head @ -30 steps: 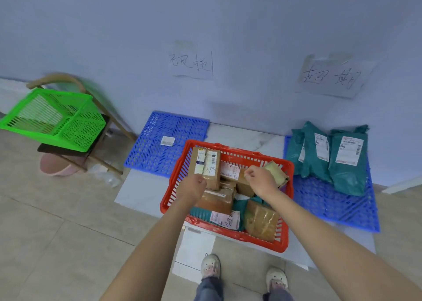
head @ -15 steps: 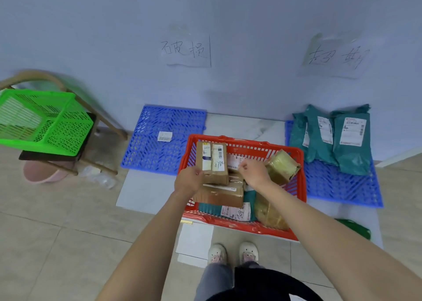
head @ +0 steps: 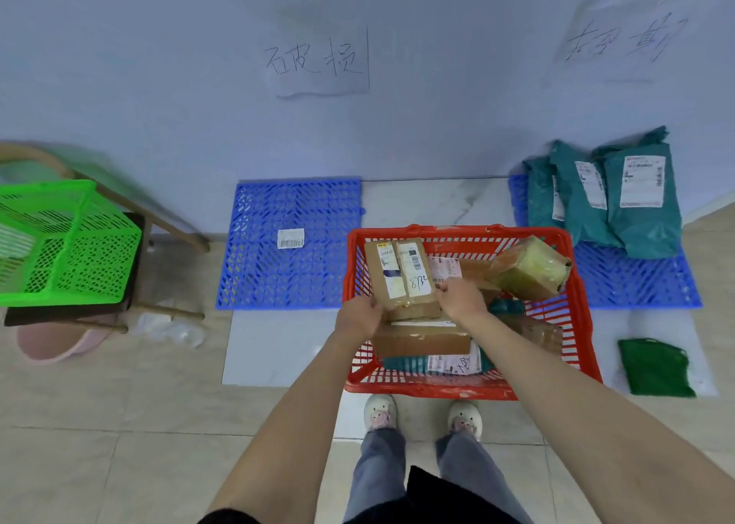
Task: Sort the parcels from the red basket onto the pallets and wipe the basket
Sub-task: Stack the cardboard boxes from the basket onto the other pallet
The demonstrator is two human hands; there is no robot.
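The red basket (head: 584, 336) stands on the floor in front of my feet, holding several parcels. A brown cardboard box with white labels (head: 401, 273) is tilted up over its left side. My left hand (head: 358, 316) grips the box's lower left corner and my right hand (head: 459, 298) grips its lower right edge. Under it lies another brown box (head: 421, 338). A tape-wrapped yellowish parcel (head: 531, 267) leans at the basket's right rim. The left blue pallet (head: 270, 280) carries only a small label (head: 290, 238). The right blue pallet (head: 628, 280) holds three teal mailer bags (head: 640, 205).
A green cloth (head: 654, 366) lies on the floor right of the basket. At the left, a green basket (head: 67, 245) sits on a wooden chair, with a pink basin (head: 55, 344) beneath. Handwritten paper signs (head: 318, 62) hang on the wall above each pallet.
The view has tilted down and the basket now sits closer to my feet. Both hands closed in on the labelled brown box, which is now lifted and tilted in the basket.
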